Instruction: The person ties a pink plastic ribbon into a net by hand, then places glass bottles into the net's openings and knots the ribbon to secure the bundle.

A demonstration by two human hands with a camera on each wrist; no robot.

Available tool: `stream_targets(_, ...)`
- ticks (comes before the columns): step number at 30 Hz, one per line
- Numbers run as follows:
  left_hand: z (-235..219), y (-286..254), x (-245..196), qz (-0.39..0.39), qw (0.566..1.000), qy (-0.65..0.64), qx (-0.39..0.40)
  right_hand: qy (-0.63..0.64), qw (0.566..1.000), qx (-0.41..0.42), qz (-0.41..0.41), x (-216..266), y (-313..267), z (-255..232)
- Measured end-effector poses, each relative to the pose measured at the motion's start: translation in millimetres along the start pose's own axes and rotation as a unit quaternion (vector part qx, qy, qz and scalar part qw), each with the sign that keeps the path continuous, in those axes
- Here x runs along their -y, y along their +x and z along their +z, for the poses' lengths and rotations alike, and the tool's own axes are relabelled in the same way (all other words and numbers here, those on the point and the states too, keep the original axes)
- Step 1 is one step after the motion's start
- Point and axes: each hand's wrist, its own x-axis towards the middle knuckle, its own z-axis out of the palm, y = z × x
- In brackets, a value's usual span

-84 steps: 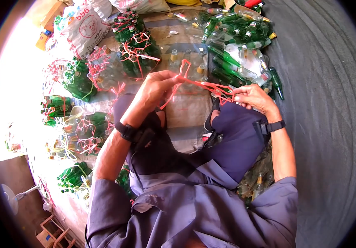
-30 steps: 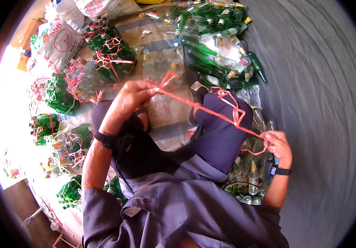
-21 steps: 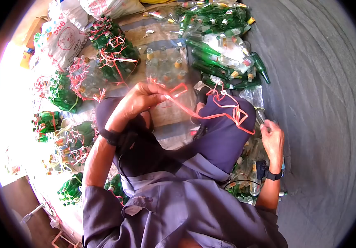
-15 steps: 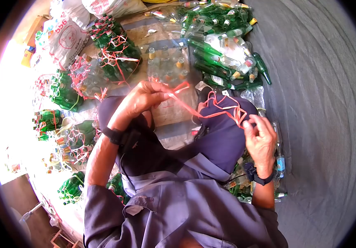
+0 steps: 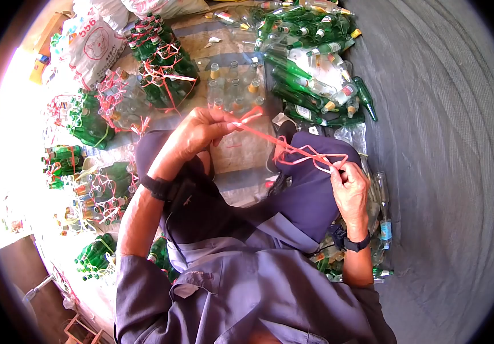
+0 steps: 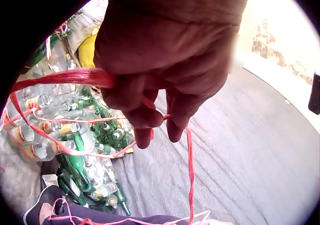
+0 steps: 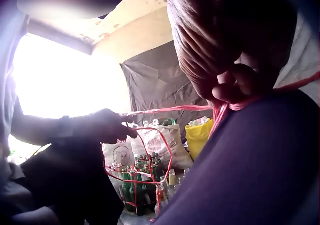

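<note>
A pinkish-red plastic string (image 5: 264,136) runs between both hands above the person's lap. My left hand (image 5: 201,133) pinches it between thumb and fingers, with a short loop sticking out past the fingertips. In the left wrist view, strands of the string (image 6: 191,175) pass between the fingers and hang down. My right hand (image 5: 351,192) pinches the other part, where it forms several loose loops over the knee. The right wrist view shows the string (image 7: 175,108) drawn out nearly straight from the right hand's fingertips, with a slack loop below.
Clear bottles (image 5: 233,86) stand upright ahead of the feet. A heap of loose green and clear bottles (image 5: 298,80) lies front right. Green bottles bundled with red string (image 5: 163,57) stand at left, near a white sack (image 5: 95,49). Dark sheeting (image 5: 430,143) covers the right side.
From a stretched string, the right hand let go of its end, moved up and left, and took hold again nearer the loops. The left hand kept its pinch throughout.
</note>
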Motion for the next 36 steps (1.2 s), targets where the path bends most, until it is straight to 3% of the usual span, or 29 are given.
stream_targets(2, -1.2, 2.0, 6.2, 0.001, 1.000, -0.008, 0.006, -0.009, 1.000, 0.013, -0.013, -7.2, -0.2, 1.2)
stream_targets(4, -2.5, 2.9, 9.5, 0.003, 1.000, -0.016, 0.011, 0.076, 0.995, -0.009, 0.057, -7.1, 0.1, 4.1)
stream_targets(7, -3.9, 4.1, 13.1, 0.039, 0.999, -0.002, 0.038, 0.072, 0.995, -0.018, 0.062, -8.6, -1.5, 3.0)
stream_targets(9, -4.7, 5.2, 18.2, 0.071, 0.993, -0.014, 0.088, 0.112, 0.991, -0.027, 0.063, -8.5, -5.3, 2.2)
stream_targets(13, -6.2, 1.6, 14.0, 0.016, 0.993, -0.007, 0.119, 0.182, 0.977, -0.067, 0.087, -1.1, -7.9, 2.4)
stream_targets(15, -6.8, 3.3, 17.5, 0.027, 0.990, 0.003, 0.141, 0.135, 0.986, -0.046, 0.090, 4.4, -5.7, -3.3)
stream_targets(17, -7.2, 3.3, 18.0, 0.025, 0.990, 0.007, 0.140, 0.089, 0.992, -0.024, 0.091, 0.2, -3.9, -3.5)
stream_targets(19, -7.3, 3.5, 18.3, 0.023, 0.990, 0.010, 0.138, -0.017, 0.997, -0.021, -0.067, -12.5, -0.9, -1.0)
stream_targets(22, -7.1, 2.3, 18.8, 0.009, 0.991, 0.013, 0.131, -0.066, 0.991, -0.039, -0.112, -6.4, 1.8, -1.6)
stream_targets(24, -7.6, 1.3, 17.8, -0.027, 0.993, -0.009, 0.117, -0.067, 0.991, -0.037, -0.112, -3.9, 2.6, -0.7)
stream_targets(28, -9.9, 3.4, 20.7, -0.007, 0.992, 0.013, 0.129, -0.082, 0.991, -0.028, -0.105, -2.1, 3.4, -2.0)
stream_targets(36, -4.7, 3.9, 16.0, 0.008, 1.000, 0.016, 0.010, -0.056, 0.997, -0.021, -0.054, -5.0, 3.2, -1.2)
